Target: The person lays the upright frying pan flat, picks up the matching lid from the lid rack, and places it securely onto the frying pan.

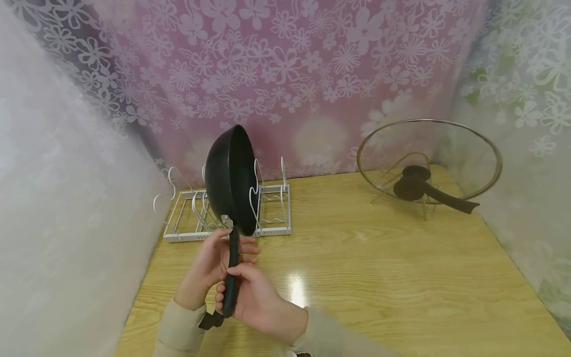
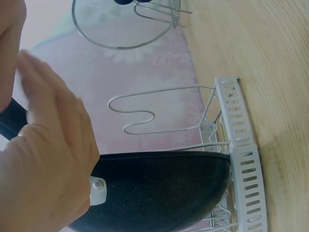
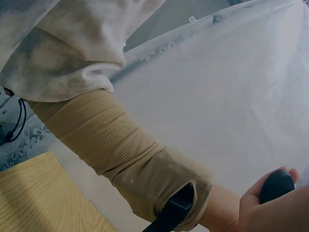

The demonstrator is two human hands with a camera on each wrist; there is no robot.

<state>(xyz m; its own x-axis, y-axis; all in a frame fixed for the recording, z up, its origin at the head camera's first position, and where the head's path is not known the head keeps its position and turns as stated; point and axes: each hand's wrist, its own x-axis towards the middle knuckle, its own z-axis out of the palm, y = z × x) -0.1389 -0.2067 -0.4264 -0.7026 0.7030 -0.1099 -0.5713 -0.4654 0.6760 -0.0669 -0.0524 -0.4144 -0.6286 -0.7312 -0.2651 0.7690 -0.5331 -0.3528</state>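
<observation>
A deep black frying pan (image 1: 218, 173) stands on its edge between the wire dividers of a white rack (image 1: 274, 231), its handle (image 1: 234, 248) pointing toward me. My right hand (image 1: 263, 300) grips the lower part of the handle, thumb on top and fingers curled round it. The handle's rounded end (image 3: 277, 186) shows above that hand in the right wrist view. Higher up, close below the pan's rivet plate, my left hand (image 1: 206, 267) lies along the handle with its thumb at one side and fingers extended behind it. The left wrist view shows the pan's rim beside the rack.
To the right, a clear glass lid (image 1: 494, 153) with a black knob and handle leans on a wire stand (image 1: 425, 210). The wooden table (image 1: 379, 282) carries both. A pink flowered curtain (image 1: 308, 99) hangs behind, and a whitish sheet (image 1: 76, 198) borders the left side.
</observation>
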